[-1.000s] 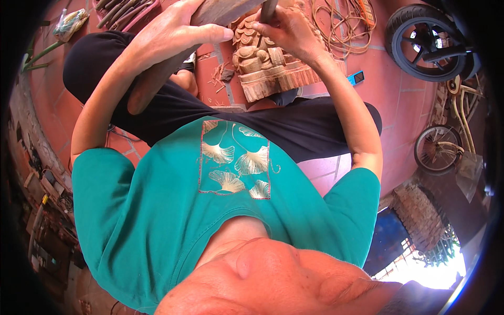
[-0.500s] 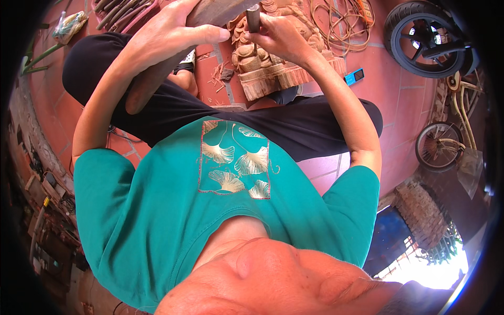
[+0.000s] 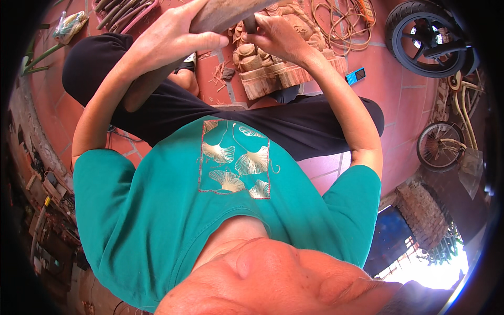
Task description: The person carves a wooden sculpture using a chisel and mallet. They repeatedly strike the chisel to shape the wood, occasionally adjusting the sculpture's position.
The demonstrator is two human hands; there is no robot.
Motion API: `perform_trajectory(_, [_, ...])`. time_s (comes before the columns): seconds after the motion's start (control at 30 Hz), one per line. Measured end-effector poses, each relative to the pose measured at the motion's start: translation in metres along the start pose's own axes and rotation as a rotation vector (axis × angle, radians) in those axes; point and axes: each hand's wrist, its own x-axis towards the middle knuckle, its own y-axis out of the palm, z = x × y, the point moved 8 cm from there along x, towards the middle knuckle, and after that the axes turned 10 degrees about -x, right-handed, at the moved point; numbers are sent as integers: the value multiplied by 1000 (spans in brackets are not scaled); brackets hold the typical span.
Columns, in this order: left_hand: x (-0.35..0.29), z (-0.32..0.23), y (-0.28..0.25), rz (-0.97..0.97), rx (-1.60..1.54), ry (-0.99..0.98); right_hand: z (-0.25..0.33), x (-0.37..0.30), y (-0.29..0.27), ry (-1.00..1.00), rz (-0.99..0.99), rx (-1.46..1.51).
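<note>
**Wooden mallet (image 3: 226, 14) overlaps the top of the chisel (image 3: 250, 24)**

On the red tiled floor (image 3: 401, 105), well in from its left edge, sits the carved wooden block (image 3: 286, 73), ahead of the person's lap. The right hand (image 3: 281, 37) is the nearer one, over the block; the left hand (image 3: 168, 37) is out beyond the block's left edge.

The mallet's long axis runs aslant, from its thick part above the block's far left corner back toward the left leg (image 3: 94, 63). The left hand is wrapped on it, thumb stretched out, fingertips hidden.

The chisel stands nearly upright at the block's left side, pinched between the right hand's thumb and fingers. The mallet hides its upper end; whether they touch, I cannot tell. Wood chips (image 3: 216, 82) lie just beside the block's left edge.
</note>
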Motion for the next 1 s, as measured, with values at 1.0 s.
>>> perform_trajectory(1.0, [0,-23,-14,127,-120,-265,23,-9,1,-138,59,-1])
